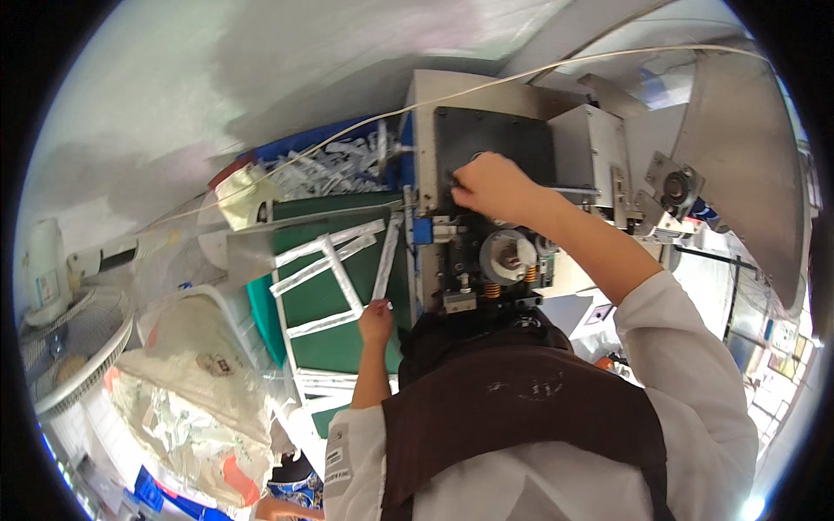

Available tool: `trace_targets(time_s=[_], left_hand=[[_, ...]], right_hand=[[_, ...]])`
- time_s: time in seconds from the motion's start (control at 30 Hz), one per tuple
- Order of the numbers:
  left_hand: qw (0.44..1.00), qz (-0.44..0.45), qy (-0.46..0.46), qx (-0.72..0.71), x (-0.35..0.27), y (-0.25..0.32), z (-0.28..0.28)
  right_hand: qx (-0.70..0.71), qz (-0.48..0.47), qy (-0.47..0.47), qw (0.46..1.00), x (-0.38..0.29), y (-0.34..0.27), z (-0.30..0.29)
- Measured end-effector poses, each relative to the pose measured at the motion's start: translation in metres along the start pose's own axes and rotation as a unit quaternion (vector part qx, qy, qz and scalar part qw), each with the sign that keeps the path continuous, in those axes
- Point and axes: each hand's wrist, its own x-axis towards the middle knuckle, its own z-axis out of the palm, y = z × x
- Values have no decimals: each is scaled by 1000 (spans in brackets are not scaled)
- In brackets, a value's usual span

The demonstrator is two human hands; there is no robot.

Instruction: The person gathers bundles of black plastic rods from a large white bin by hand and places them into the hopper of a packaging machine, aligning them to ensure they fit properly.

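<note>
My left hand point(376, 320) is over a green work surface point(306, 290), its fingertips pinched at the lower end of a white printed strip point(387, 257). Several similar strips point(340, 270) lie crossed on the green surface to its left. My right hand point(492, 185) is at the black plate point(495, 127) of a metal machine point(423, 156), fingers curled. What lies under those fingers is hidden. Nearer my body, the machine has a round metal roller point(507, 255) with a white rim and copper-coloured springs point(492, 288).
A blue bin point(306, 140) of loose white strips stands behind the green surface. A pale cable point(352, 130) crosses above. At left are a fan point(78, 352) and a large plastic sack point(189, 404). A large metal disc point(743, 169) stands right. Another person's arm point(290, 510) shows below.
</note>
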Motion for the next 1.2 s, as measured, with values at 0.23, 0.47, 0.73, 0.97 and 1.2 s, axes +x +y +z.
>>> trace_targets(time_s=[0.23, 0.47, 0.73, 0.97, 1.2], left_hand=[[996, 16, -34, -80, 29, 31, -3], [996, -31, -54, -65, 21, 13, 6], [994, -20, 5, -111, -3, 3, -6], [932, 291, 206, -60, 31, 192, -97], [858, 416, -156, 256, 129, 287, -54]], right_hand=[[128, 115, -51, 984, 9, -24, -59], [94, 57, 116, 987, 7, -8, -27], [68, 21, 184, 980, 8, 4, -21], [197, 110, 303, 926, -53, -17, -111], [373, 226, 333, 836, -108, -36, -132]])
